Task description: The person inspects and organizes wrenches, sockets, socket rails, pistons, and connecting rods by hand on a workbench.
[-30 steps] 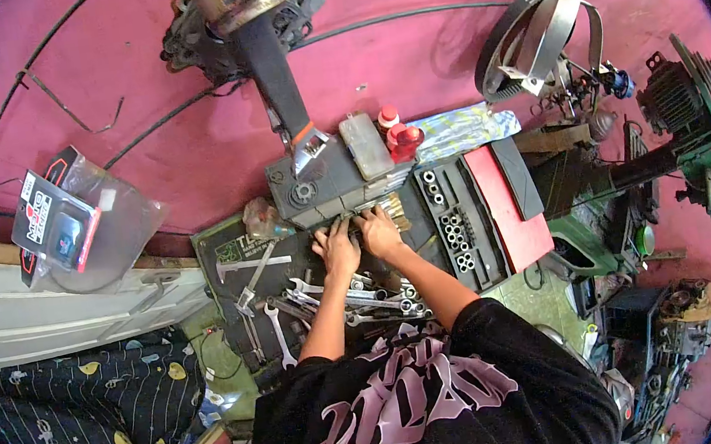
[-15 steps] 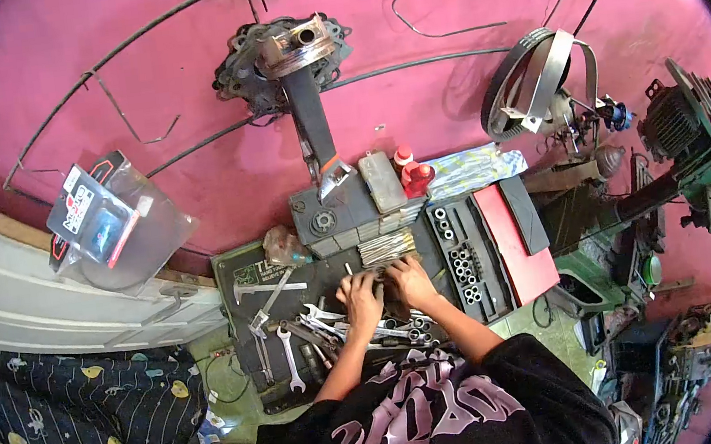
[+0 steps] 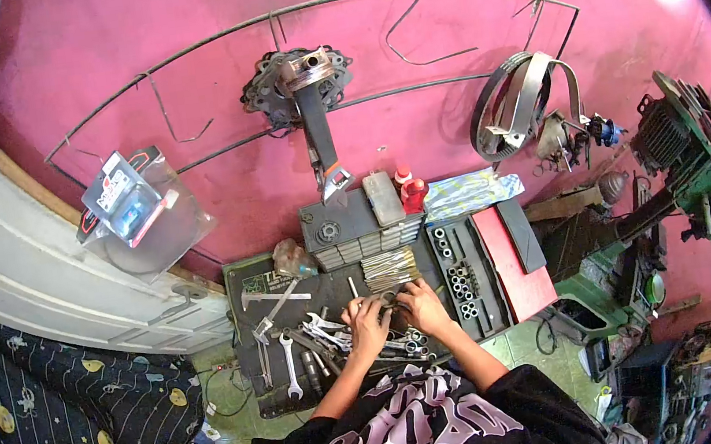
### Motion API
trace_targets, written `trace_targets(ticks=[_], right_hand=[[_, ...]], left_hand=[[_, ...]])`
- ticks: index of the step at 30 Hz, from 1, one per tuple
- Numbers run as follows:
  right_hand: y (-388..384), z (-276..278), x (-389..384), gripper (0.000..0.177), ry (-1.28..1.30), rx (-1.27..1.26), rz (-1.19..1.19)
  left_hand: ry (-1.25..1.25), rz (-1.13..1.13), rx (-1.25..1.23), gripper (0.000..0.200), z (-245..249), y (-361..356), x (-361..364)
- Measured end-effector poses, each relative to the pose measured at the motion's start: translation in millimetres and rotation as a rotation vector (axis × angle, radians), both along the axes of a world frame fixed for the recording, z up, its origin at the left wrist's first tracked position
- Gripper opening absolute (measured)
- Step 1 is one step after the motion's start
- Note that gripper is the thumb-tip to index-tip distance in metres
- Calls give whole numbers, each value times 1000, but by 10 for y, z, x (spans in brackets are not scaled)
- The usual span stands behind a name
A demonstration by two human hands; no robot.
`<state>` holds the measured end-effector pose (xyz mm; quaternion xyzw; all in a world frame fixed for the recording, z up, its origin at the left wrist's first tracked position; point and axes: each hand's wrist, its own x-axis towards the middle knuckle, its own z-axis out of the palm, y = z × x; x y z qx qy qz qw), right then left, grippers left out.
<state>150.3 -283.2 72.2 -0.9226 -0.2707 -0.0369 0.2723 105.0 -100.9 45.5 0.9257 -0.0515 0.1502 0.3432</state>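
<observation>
Over the dark work mat my left hand [image 3: 369,325] and my right hand [image 3: 422,309] meet close together, fingers curled in. Between their fingertips is a small dark metal piece [image 3: 390,300], too small and covered to name. Just beyond the hands lies a row of slim metal rods [image 3: 389,268]. A pile of spanners [image 3: 326,332] spreads beside and under my left hand, with one open-ended spanner [image 3: 292,367] lying apart. Loose sockets [image 3: 415,344] lie below my right wrist. A caliper [image 3: 273,300] rests on the mat's left side.
A drawer cabinet [image 3: 362,241] stands at the back against the pink wall. On the right are a socket tray [image 3: 467,284], a red panel [image 3: 510,263] and a green machine [image 3: 703,197]. A white door [image 3: 45,224] is at left. Belts [image 3: 506,110] hang from a rail.
The camera view has tilted, so the bench and wall appear shifted. My hands stay together over the mat, and the dark piece between the fingertips shows more clearly.
</observation>
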Motion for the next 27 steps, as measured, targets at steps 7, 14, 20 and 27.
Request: trace_targets(ticks=[7,14,20,27], right_hand=[[102,292,-107,24,-36,60,32],[288,409,-127,25,-79,119,80],[444,652,-151,29,-111,188,98],[499,1109,-274,42,-110,335,14]], left_hand=[[-84,67,-40,32,226,64,-147],[-145,157,-142,36,462,200,-262],[-186,268,-198,45,686,285,-315],[-210,272,-382,48,882,246,-307]])
